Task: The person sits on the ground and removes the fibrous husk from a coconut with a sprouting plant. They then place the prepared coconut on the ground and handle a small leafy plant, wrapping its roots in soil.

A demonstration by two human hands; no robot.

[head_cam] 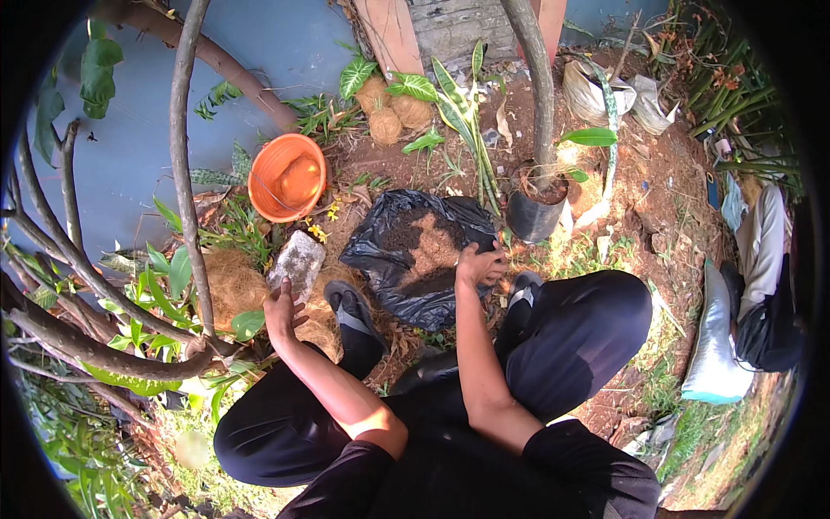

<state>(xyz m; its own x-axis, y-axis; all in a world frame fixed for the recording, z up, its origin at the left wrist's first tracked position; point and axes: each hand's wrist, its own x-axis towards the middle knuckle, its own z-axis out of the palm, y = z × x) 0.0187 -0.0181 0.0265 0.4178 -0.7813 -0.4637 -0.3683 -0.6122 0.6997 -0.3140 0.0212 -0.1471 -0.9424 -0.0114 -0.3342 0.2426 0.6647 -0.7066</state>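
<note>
A black plastic sheet or bag (415,311) lies spread on the ground before me. On it are dark soil (399,230) and a lighter brown heap of crumbly material (433,250). My right hand (480,265) is at the bag's right edge, fingers bent; whether it grips the plastic is hard to see. To the left, my left hand (283,314) hovers with fingers apart and nothing in it. Near that hand are a rough grey stone block (298,259) and loose tan fibre (235,285).
An orange bucket (287,178) lies tilted beyond the stone. Right of the bag stands a black pot (535,211) holding a plant. Fibre balls (386,125) sit farther back. Bare branches (185,143) rise at left. A white sack (716,344) lies at right beside a partly visible person (765,253).
</note>
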